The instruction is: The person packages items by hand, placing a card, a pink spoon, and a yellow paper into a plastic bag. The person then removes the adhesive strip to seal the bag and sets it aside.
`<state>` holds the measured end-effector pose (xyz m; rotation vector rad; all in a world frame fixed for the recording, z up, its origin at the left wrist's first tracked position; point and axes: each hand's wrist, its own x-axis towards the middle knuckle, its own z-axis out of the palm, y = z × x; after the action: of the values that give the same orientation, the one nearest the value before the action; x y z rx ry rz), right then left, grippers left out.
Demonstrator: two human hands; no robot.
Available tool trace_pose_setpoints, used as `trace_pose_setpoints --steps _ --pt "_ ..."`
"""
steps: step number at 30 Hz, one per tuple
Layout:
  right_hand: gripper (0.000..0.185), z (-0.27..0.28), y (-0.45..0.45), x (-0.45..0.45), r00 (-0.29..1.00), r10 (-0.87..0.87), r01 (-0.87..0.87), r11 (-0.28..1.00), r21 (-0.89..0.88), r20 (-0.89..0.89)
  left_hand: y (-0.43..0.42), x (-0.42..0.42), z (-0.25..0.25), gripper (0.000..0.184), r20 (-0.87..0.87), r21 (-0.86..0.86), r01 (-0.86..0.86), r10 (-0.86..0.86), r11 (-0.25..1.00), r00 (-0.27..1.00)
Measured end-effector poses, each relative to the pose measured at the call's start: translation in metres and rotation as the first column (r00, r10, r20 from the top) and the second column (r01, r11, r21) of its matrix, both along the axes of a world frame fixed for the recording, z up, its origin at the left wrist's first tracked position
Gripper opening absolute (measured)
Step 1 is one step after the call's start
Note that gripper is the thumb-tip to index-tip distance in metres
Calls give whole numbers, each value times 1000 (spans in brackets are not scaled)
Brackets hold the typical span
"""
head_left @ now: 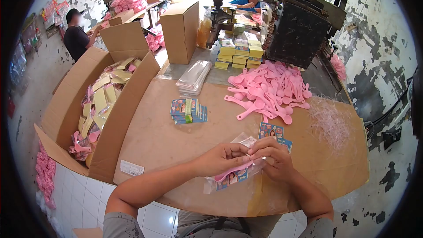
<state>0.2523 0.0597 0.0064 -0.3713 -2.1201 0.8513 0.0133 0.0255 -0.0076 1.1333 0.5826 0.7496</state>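
Observation:
Both hands meet over a clear plastic bag (210, 186) near the table's front edge. Inside the bag lie a pink spoon (224, 174) and a blue printed card (238, 178). My left hand (227, 156) pinches the bag's upper part from the left. Fingers of my right hand (275, 156) are closed on the same bag beside it. Just behind the right hand rest more blue cards (271, 131), partly covered by it. A banded stack of blue cards (188, 111) sits further left. Beyond the hands is a heap of pink spoons (273, 88).
An open carton (147, 79) of packed bags stands left. Flat clear bags (193, 77), yellow-edged card stacks (241, 49) and a black machine (296, 31) are at the back. Plastic strips (330, 121) lie right. A person (77, 37) is far left; other people are behind.

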Motion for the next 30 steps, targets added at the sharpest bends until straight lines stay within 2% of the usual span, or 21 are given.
trace_pose_setpoints --steps 3,6,9,12,14,15,18,20,24,27,30 --pt "24 16 -2 -3 998 -51 48 997 66 48 0 -3 3 33 -28 -93 65 -68 994 997" --pt "17 61 -6 -1 994 -38 26 992 125 99 -4 5 -2 35 99 77 13 -21 997 995" --pt "16 100 -18 0 974 -105 53 968 246 203 -10 6 5 39 31 223 -98 93 970 995" --pt "15 123 -24 1 920 -234 114 927 358 314 -14 -2 19 43 -23 329 -27 36 944 999" --pt "13 129 -24 -2 860 -307 134 907 399 408 -21 2 27 43 47 422 -52 35 905 998" --pt "13 127 -23 -5 877 -297 166 925 343 377 -24 3 31 42 77 466 -63 31 882 997" --pt "14 122 -17 -15 909 -263 209 959 191 324 -27 4 37 41 -117 553 -123 223 824 968" --pt "18 124 -13 -19 909 -222 190 974 123 354 -19 2 34 42 -85 549 -155 239 821 967" --pt "25 120 1 -20 907 -250 226 968 108 340 -13 0 30 37 -61 399 -270 319 876 946" --pt "27 110 7 -25 927 -254 235 967 103 276 -13 -7 35 34 -180 377 -242 326 894 928" --pt "27 97 7 -26 938 -233 224 972 62 255 -14 -6 38 31 -89 397 -301 363 867 928"
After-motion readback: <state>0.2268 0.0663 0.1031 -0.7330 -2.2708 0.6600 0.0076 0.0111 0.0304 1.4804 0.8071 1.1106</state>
